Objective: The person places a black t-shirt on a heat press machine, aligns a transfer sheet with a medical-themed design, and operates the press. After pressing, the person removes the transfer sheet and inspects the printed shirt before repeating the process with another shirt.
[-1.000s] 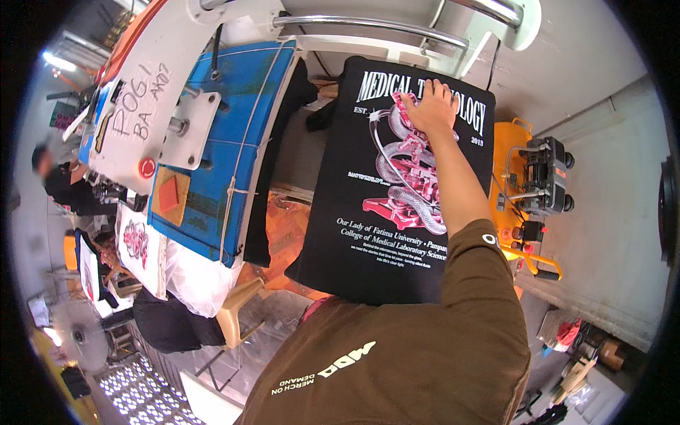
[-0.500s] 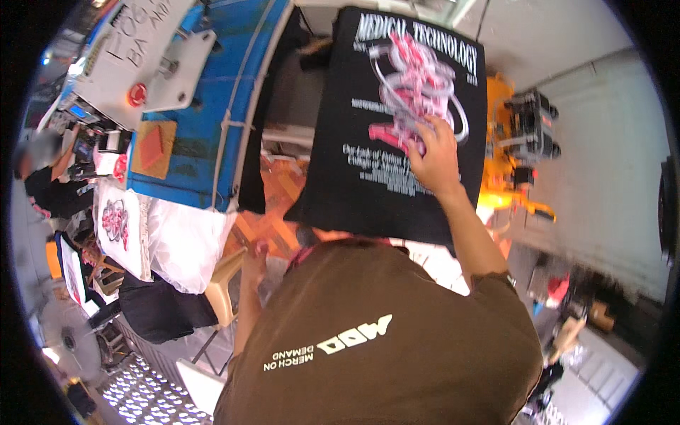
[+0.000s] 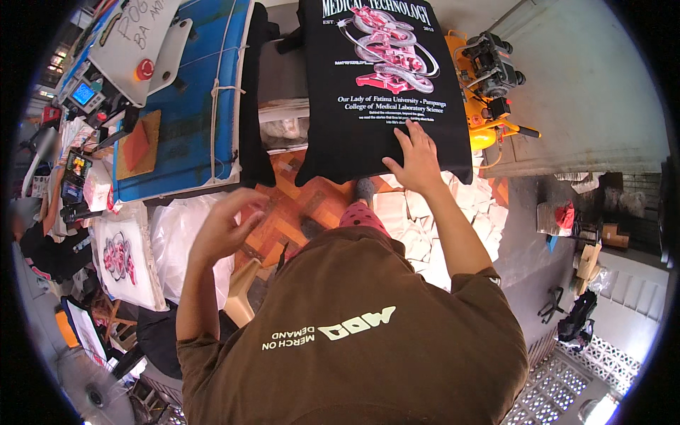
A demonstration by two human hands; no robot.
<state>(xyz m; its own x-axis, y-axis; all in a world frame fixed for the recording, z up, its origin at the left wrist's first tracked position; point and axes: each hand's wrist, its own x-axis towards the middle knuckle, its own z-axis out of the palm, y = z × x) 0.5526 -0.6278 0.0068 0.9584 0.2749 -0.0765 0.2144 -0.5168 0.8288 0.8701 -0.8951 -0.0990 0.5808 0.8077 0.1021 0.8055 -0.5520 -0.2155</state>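
A black T-shirt (image 3: 340, 145) lies spread out flat in front of me. It carries white lettering and a pink-and-white printed graphic (image 3: 393, 57). My right hand (image 3: 418, 161) is at the shirt's lower right part, below the lettering, fingers spread and holding nothing. To the left, my left hand (image 3: 228, 225) hovers in front of the blue table's near edge, with thumb and fingers apart and nothing between them. Beside the shirt, another piece of black cloth (image 3: 256, 152) hangs along the blue table's edge.
A blue-topped table (image 3: 191, 159) stands at left, with a rope along it and a red pad (image 3: 140, 145). A yellow air compressor (image 3: 485, 131) is at right. White cloths (image 3: 439, 227), a beige plastic chair (image 3: 242, 294) and a printed panel (image 3: 122, 258) are nearby. Another person (image 3: 53, 244) is at far left.
My right hand has slid from the graphic down toward the shirt's near edge. My left hand has risen from beside my body. The view has shifted, with the shirt now higher in it.
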